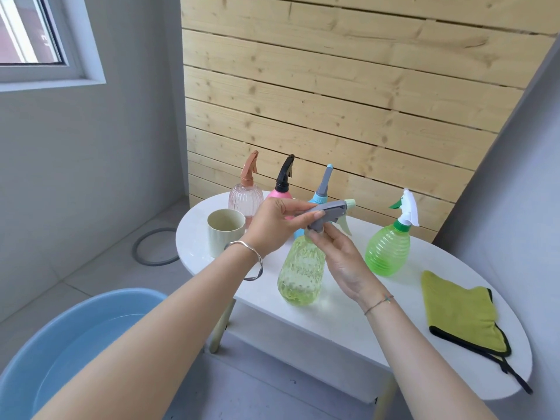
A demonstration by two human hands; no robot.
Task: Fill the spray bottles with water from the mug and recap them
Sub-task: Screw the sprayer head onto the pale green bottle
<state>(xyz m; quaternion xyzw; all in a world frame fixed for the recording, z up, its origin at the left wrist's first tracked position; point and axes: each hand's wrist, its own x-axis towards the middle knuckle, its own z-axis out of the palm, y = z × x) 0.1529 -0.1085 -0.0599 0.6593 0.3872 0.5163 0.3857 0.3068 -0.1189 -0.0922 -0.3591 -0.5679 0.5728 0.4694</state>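
both bare forearms extend forward and converge at centre. left hand palm-down, fingers curled closed in a grip, silver bangle on the wrist. right hand below it, palm turned up and inward, fingertips pinched together, thin cord bracelet on the wrist.
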